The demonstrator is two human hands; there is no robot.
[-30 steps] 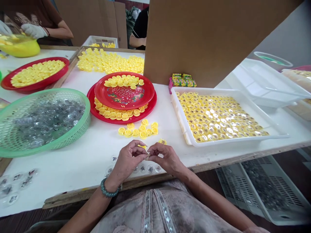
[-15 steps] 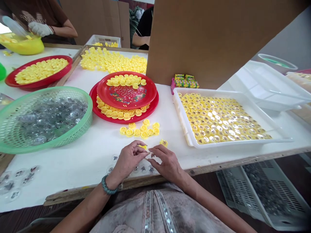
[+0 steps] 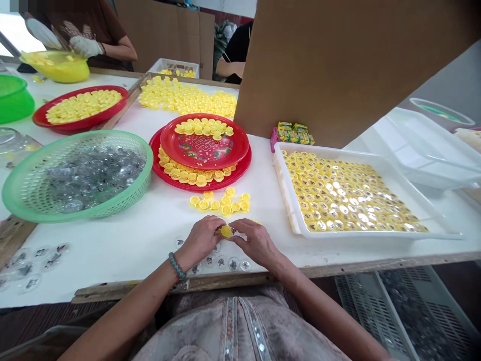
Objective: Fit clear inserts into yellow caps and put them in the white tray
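Observation:
My left hand point(image 3: 203, 239) is closed on a round yellow plastic piece point(image 3: 226, 231), tilted toward me above the white table point(image 3: 124, 250). Against its right side, the fingertips of my right hand point(image 3: 259, 241) pinch a small clear disc point(image 3: 233, 231) with a dark print. The disc is partly hidden by the fingers. Below my hands, several clear printed discs point(image 3: 233, 264) lie near the table's front edge. Just beyond them is a loose group of yellow pieces point(image 3: 226, 199). Another yellow piece is mostly covered behind my right hand.
A white tray point(image 3: 438, 223) of finished-looking yellow discs stands at right. Stacked red plates point(image 3: 206, 150) with yellow pieces sit ahead, a green basket point(image 3: 22, 198) of clear parts at left. A cardboard panel point(image 3: 319, 70) rises behind. A gloved person point(image 3: 86, 46) works at far left.
My hands have come together at the yellow piece, which has turned its round face toward me. The right hand's clear disc has risen against it. The camera view has shifted slightly left.

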